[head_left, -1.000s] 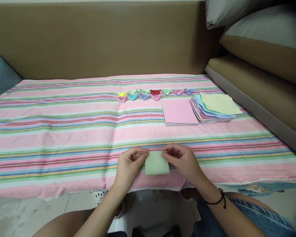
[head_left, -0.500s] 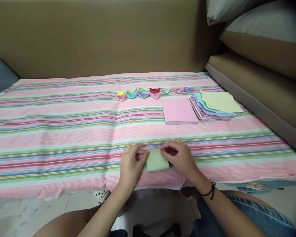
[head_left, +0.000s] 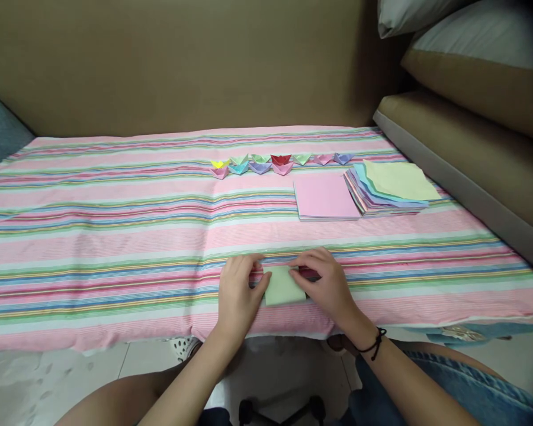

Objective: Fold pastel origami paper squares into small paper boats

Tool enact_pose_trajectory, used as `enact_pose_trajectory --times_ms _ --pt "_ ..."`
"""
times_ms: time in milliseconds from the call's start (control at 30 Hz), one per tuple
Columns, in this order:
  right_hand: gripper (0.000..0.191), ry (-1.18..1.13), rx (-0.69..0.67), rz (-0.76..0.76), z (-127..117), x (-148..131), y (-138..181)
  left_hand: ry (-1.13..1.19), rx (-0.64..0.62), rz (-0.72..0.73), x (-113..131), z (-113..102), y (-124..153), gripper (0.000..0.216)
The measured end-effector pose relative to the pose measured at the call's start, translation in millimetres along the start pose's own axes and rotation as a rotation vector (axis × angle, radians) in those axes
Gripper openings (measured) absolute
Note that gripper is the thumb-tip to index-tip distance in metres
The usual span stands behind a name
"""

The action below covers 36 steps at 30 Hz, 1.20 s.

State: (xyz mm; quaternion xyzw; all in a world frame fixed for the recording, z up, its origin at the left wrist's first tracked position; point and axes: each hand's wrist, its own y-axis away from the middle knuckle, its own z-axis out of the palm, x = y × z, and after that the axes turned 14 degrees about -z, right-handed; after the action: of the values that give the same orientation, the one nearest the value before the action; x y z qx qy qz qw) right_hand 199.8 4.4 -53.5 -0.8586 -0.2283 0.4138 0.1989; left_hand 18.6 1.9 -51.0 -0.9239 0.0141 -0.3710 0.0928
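Observation:
A folded light green sheet of paper [head_left: 285, 289] lies near the front edge of the striped cloth, between my hands. The thumb of my left hand [head_left: 240, 290] presses on its upper left corner, with the fingers curled beyond it. At the upper right corner, my right hand [head_left: 326, 284] grips the paper between thumb and curled fingers. The paper's lower fold faces me, and its underside is hidden.
Several small folded paper boats, such as a red one [head_left: 281, 160], stand in two rows farther back. Right of them lie a pink paper stack [head_left: 326, 198] and a fanned multicoloured stack [head_left: 400, 180]. Cushions [head_left: 471, 142] rise along the right side.
The top edge of the green paper looks flatter, and my left thumb has shifted slightly inward onto its corner. The view has tilted a little; my right hand stays at its corner.

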Motion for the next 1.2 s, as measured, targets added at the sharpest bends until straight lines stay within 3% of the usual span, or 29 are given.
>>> enact_pose_trajectory --times_ms 100,233,567,900,1200 --pt "0.011 0.012 0.036 0.004 0.6 1.6 -0.3 -0.067 0.015 0.078 0.3 -0.1 -0.3 0.009" --pt "0.009 0.01 -0.002 0.013 -0.4 4.0 -0.7 -0.178 -0.007 0.136 1.0 -4.0 -2.5 0.014" --pt "0.003 0.057 -0.134 -0.02 -8.0 0.9 -2.7 -0.377 -0.192 0.168 9.6 -21.0 -7.8 0.016" --pt "0.028 0.115 -0.286 0.058 -13.4 -15.0 -0.4 -0.468 -0.281 0.142 15.3 -29.2 -5.0 0.034" --pt "0.043 0.196 -0.278 0.026 -8.4 -13.4 6.3 -0.497 -0.306 0.112 15.7 -31.1 -1.4 0.052"
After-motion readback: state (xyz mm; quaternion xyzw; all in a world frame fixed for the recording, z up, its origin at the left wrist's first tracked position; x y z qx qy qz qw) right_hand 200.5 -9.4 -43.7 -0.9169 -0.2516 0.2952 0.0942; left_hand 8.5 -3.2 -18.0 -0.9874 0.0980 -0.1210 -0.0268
